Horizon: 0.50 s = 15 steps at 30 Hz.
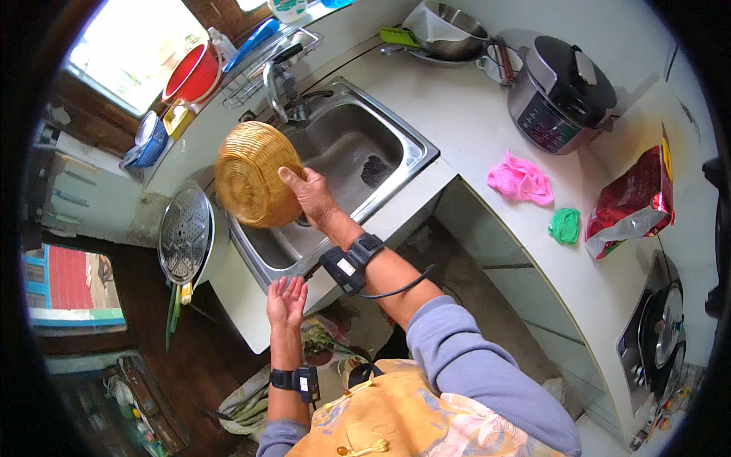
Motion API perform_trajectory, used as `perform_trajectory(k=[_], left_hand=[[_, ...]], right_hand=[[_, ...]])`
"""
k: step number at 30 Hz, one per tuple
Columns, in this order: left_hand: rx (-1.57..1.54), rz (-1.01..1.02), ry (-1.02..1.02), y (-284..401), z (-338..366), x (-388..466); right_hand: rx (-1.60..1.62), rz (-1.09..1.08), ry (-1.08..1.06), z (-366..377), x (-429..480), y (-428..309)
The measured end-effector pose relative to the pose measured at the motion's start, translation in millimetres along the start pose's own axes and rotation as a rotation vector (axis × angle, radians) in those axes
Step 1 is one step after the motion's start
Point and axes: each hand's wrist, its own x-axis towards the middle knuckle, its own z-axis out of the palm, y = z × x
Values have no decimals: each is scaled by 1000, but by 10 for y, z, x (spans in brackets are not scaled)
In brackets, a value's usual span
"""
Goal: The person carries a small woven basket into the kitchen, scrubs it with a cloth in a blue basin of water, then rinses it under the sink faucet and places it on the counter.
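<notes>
My right hand (313, 197) grips the edge of a yellow woven basket (260, 174), thumb on the outside. The basket is tilted over the left part of a stainless steel sink (348, 134), its round woven base turned towards me. My left hand (287, 303) is near the sink's front left corner, palm up, fingers apart, holding nothing. Behind the basket rises a chrome faucet (274, 94). A dark clump (376, 170), perhaps a scouring pad, lies in the sink basin. Whatever is inside the basket is hidden from view.
Left of the sink stands a perforated metal steamer plate (185, 237). To the right are a pink cloth (521, 178), a green scrubber (564, 225), a red bag (634, 200) and an electric pressure cooker (562, 97). A red basin (191, 74) sits on the sill.
</notes>
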Motion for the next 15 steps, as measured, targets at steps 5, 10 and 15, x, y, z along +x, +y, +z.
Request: perform_trajectory(k=[5, 10, 15], left_hand=[[15, 5, 48, -30, -11, -15], [67, -32, -1, -145, 76, -22], [120, -86, -61, -405, 384, -49]], right_hand=[[-978, 18, 248, -79, 18, 202], [-577, -49, 559, -417, -185, 167], [251, -5, 458, -812, -509, -507]])
